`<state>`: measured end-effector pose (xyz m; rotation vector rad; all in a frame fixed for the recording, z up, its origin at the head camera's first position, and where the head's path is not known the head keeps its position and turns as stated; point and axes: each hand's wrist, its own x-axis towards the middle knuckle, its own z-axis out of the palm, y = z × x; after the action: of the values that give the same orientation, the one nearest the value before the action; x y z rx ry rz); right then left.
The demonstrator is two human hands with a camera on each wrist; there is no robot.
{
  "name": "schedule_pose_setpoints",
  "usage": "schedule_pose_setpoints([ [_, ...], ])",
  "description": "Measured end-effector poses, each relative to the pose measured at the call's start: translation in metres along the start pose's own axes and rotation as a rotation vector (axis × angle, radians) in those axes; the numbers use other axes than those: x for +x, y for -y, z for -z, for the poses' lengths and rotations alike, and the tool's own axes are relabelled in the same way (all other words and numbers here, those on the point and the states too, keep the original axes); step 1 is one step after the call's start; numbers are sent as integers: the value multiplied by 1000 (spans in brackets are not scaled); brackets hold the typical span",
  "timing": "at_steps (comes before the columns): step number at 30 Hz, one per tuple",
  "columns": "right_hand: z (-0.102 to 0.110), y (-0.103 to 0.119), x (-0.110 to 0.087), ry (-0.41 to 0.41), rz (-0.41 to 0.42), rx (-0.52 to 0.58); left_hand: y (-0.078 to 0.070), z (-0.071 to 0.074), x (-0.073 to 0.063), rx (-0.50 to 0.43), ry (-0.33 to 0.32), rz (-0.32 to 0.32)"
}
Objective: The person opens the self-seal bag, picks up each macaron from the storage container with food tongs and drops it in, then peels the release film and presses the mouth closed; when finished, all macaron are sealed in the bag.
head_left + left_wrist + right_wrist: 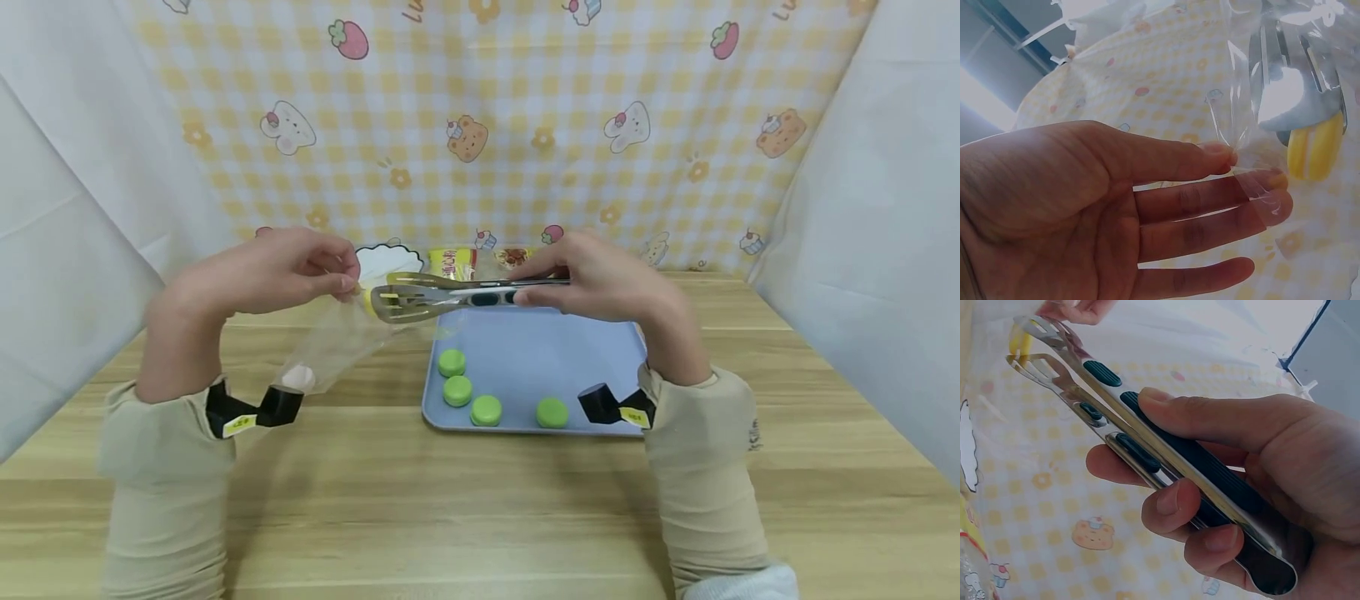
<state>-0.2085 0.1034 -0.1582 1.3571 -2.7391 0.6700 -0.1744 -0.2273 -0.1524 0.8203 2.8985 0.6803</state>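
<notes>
My left hand (296, 271) pinches the edge of a clear plastic bag (341, 346) between thumb and fingertips, the bag hanging down below it. A pale round piece (298, 377) lies in the bag's lower end. My right hand (603, 279) grips metal tongs (1179, 450) with dark green grip pads, held level and pointing left. Between the slotted tong tips is a yellow macaron (1316, 147), close beside the left fingertips. The tong tips overlap the bag's clear film in the left wrist view.
A blue tray (547, 358) on the wooden table (450, 508) bears several green macarons (486, 410) along its left and front edges. Behind stand a white scalloped plate (388, 260) and yellow food packets (453, 262), before a checked cloth backdrop (517, 100).
</notes>
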Motion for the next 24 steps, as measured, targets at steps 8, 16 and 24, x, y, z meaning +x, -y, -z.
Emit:
schedule_pose_setpoints([
  [8,-18,3,17,56,17,-2,-6,-7,9,-49,16,0],
  [16,-41,6,35,74,73,-45,-8,-9,11,-31,21,12],
  [24,-63,8,50,105,66,-90,-8,-7,10,-58,24,1],
])
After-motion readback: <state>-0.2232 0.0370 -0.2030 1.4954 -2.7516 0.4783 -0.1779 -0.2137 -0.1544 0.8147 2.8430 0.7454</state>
